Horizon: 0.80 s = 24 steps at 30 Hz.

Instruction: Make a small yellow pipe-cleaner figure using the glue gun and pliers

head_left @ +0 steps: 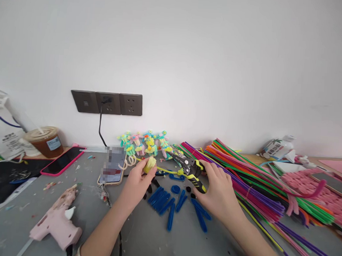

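Observation:
My left hand point(139, 180) pinches a pale yellow pipe-cleaner piece point(150, 164), a small bundle or coil, between thumb and fingers. From it a thin yellow stem point(166, 170) runs right toward the pliers. My right hand point(218, 188) is wrapped around the yellow-and-black handles of the pliers point(190, 169), whose jaws point up and left. Whether the jaws touch the stem I cannot tell. Below and between my hands lie several folded blue pipe-cleaner pieces point(161, 200), a blue coil point(175, 189) and small black pieces point(188, 189).
Bundles of coloured pipe cleaners point(252, 180) spread across the right. Small pastel figures point(149, 143) stand by the wall. A phone point(112, 167) with a cable, a pink-cased phone point(63, 162), a drink cup point(45, 142) and a pink glue gun point(57, 223) lie left.

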Available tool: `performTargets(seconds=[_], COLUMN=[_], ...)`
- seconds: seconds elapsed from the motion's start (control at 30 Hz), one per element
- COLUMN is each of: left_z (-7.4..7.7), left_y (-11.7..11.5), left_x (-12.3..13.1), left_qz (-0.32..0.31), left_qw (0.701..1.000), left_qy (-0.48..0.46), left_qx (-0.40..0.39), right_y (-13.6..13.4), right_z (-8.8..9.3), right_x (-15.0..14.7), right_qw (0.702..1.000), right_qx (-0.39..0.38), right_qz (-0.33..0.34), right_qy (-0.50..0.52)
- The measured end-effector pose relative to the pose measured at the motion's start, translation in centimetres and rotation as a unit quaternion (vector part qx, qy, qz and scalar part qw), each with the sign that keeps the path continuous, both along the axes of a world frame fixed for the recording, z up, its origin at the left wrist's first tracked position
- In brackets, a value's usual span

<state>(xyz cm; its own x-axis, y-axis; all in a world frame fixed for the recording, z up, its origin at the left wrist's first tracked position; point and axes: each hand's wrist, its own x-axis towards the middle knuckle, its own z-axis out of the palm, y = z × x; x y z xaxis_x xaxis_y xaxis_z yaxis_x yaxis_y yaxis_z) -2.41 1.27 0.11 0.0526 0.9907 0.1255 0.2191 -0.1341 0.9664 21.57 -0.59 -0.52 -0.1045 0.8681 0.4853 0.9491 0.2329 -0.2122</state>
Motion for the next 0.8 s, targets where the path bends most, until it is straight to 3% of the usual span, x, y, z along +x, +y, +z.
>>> performTargets(seconds=[0.17,0.47,0.8], left_z=[0.15,0.0,0.4], left_y=[-0.05,-0.05,-0.28], left_x=[0.26,0.17,0.14], left_qz=[-0.039,-0.057,-0.058], left_qw=[0.997,0.994,0.997], left_qy=[-0.072,-0.093,-0.054], left_qx=[0.002,0.012,0.021], right_y=[-0.26,-0.84,-0.91], right_z=[0.35,0.67,0.41], right_x=[-0.19,-0.67,-0.7], right_qw=[0.993,0.99,0.992], right_qx=[-0.036,-0.056,-0.04], right_qz=[0.055,0.126,0.121], right_qy=[0.093,0.027,-0.018])
